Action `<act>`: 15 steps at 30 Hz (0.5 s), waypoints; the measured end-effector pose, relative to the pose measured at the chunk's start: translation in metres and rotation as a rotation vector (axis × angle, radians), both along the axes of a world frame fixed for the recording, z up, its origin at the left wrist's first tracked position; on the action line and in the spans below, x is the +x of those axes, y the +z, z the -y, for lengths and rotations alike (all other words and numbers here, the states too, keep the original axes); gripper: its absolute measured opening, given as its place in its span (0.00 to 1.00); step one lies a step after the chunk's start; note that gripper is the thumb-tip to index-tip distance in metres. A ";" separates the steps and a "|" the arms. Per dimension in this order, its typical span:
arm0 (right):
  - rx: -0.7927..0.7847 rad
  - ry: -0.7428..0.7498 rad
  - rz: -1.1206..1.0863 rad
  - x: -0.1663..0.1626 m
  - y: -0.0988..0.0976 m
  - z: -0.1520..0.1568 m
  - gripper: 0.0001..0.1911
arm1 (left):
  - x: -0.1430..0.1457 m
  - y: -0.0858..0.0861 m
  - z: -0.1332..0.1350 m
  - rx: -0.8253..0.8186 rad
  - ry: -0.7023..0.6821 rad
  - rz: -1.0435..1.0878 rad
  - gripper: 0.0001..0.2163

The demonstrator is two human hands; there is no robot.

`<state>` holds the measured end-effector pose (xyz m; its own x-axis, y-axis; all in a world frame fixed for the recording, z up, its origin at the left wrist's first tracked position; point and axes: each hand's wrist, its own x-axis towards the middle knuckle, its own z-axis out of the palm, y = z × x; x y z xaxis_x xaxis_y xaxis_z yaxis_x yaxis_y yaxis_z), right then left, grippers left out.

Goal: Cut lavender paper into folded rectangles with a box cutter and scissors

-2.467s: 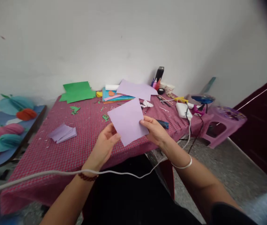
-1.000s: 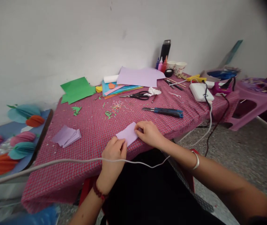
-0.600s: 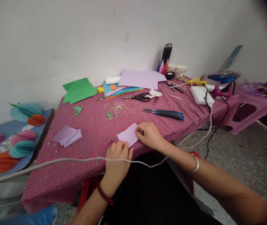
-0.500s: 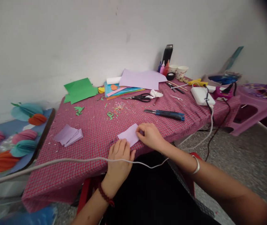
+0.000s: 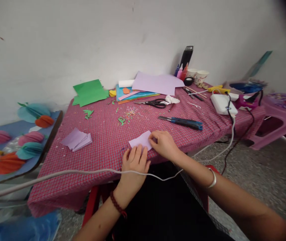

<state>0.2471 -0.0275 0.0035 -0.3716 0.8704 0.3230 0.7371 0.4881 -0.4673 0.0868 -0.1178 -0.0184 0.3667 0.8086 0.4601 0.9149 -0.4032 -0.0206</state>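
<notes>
A folded lilac paper [image 5: 140, 140] lies near the front edge of the table with a red checked cloth [image 5: 102, 140]. My left hand [image 5: 134, 164] lies flat with fingers stretched out, its fingertips pressing on the paper's near edge. My right hand [image 5: 165, 144] rests on the paper's right end, fingers curled and pressing it down. A white cable [image 5: 82, 172] crosses over my left wrist.
A stack of folded lilac papers [image 5: 77, 139] sits to the left. Black scissors [image 5: 155, 103], a blue knife [image 5: 181, 122], green paper [image 5: 90, 92], coloured sheets [image 5: 143, 90], cups, a bottle and a white charger [image 5: 221, 103] lie further back. Paper flowers [image 5: 12, 147] are left, a purple stool [image 5: 278, 117] right.
The lilac sheet, held up in both hands earlier, now lies folded on the table. My left hand has slid forward along its near edge while my right hand stays on its right end.
</notes>
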 end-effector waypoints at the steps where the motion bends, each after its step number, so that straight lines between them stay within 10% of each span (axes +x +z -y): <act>1: -0.009 0.000 0.004 -0.001 0.000 0.000 0.06 | 0.000 0.000 0.000 -0.002 0.002 0.002 0.18; 15: -0.012 -0.032 0.037 -0.004 -0.001 -0.002 0.05 | -0.001 0.004 0.001 0.001 -0.009 0.050 0.18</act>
